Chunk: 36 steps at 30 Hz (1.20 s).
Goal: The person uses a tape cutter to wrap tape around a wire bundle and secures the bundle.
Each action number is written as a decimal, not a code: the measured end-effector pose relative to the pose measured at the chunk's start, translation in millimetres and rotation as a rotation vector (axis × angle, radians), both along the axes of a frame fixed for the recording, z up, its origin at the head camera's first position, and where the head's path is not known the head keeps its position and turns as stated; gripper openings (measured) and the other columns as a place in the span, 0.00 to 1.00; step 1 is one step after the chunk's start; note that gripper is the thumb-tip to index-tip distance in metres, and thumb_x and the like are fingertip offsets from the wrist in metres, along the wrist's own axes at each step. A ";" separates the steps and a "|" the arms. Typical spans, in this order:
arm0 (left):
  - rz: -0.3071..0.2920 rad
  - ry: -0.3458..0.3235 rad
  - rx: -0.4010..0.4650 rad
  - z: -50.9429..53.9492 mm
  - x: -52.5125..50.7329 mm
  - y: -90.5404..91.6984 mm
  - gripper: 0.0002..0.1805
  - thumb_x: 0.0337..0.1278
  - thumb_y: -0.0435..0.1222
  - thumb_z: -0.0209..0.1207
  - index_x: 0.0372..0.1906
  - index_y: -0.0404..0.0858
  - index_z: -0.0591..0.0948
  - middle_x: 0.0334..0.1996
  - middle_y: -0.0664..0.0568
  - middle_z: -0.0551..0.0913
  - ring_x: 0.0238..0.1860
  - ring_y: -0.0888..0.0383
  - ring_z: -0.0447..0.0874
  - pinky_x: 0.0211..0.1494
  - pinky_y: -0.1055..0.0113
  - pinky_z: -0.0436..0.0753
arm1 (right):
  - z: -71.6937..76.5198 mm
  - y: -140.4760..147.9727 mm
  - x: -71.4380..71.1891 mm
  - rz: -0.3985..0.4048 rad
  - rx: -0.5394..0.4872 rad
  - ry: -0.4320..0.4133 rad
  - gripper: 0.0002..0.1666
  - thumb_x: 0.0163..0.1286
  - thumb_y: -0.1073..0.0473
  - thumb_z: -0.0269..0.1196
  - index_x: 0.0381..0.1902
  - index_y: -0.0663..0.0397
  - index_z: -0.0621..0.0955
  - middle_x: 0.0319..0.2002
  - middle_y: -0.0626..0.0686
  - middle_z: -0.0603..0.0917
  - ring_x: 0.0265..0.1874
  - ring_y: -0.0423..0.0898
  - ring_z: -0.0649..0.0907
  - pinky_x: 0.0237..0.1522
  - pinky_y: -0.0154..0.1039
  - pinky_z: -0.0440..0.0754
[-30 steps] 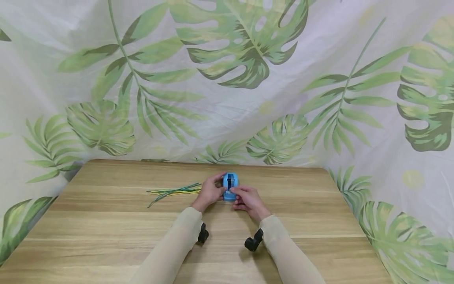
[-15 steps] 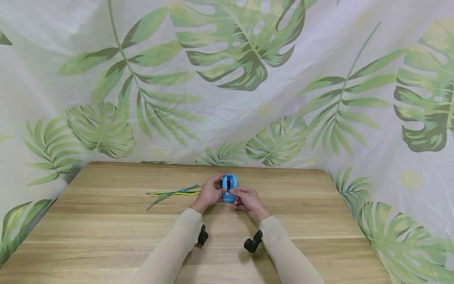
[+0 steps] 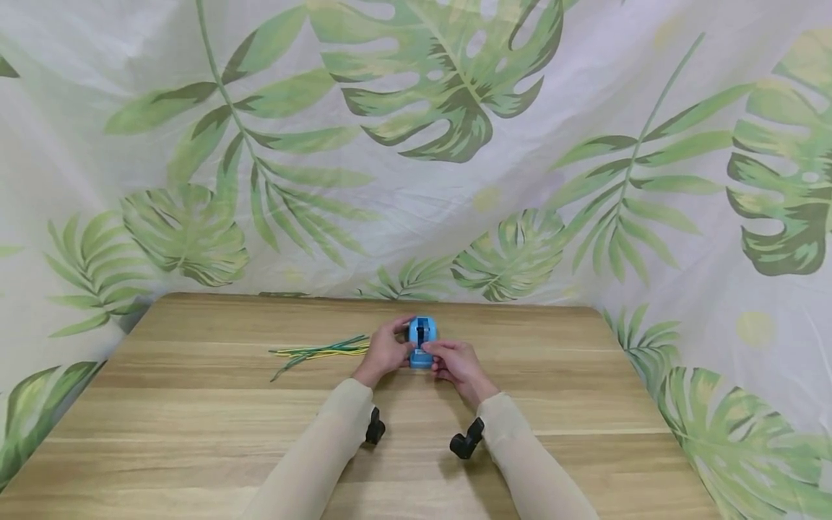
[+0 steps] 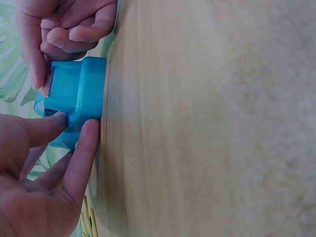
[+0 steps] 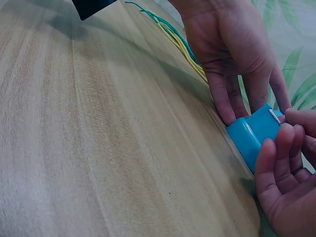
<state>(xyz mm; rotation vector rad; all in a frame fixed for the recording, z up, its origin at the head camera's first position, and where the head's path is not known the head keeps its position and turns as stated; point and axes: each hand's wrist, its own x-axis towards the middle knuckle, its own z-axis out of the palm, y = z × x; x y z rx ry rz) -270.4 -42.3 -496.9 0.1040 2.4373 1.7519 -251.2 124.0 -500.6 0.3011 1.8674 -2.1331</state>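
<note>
A blue tape dispenser stands upright on the wooden table, its serrated cutter facing me. From its left side my left hand grips the body, thumb near the front and fingers along the side. My right hand is at the cutter, with thumb and forefinger pinching there at what looks like the tape's end; the clear tape itself is barely visible. The other fingers of that hand curl loosely beside the dispenser. Its inner roll is mostly hidden in the wrist views.
Several green and yellow twist-tie-like strands lie in a loose bundle left of my left hand. The wooden table reaches back to a leaf-patterned cloth. A black camera mount sits at the right wrist.
Both hands keep their places at the dispenser. The right hand's lower fingers have drawn in slightly toward it; the small overall shift of the scene comes from the head camera.
</note>
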 end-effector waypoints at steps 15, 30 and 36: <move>0.006 0.031 -0.040 3.1 -0.1 1.1 0.32 0.63 0.22 0.60 0.71 0.42 0.73 0.66 0.36 0.74 0.53 0.43 0.81 0.29 0.62 0.85 | 9.9 3.3 -1.4 0.039 0.005 0.025 0.07 0.69 0.62 0.66 0.37 0.64 0.85 0.21 0.48 0.76 0.20 0.40 0.77 0.25 0.34 0.78; 0.015 0.029 -0.026 -0.7 -1.1 0.0 0.31 0.63 0.22 0.61 0.70 0.42 0.74 0.65 0.35 0.74 0.55 0.42 0.80 0.30 0.62 0.86 | 7.1 3.8 -0.9 0.083 0.006 -0.016 0.08 0.70 0.62 0.66 0.29 0.57 0.83 0.21 0.47 0.79 0.19 0.39 0.78 0.25 0.34 0.79; 0.019 0.037 -0.031 -0.4 -0.4 0.8 0.31 0.63 0.22 0.61 0.69 0.42 0.75 0.63 0.35 0.75 0.52 0.43 0.82 0.29 0.63 0.85 | 7.9 4.0 0.9 0.099 0.010 -0.025 0.07 0.70 0.62 0.66 0.32 0.60 0.84 0.22 0.48 0.82 0.19 0.38 0.79 0.26 0.33 0.79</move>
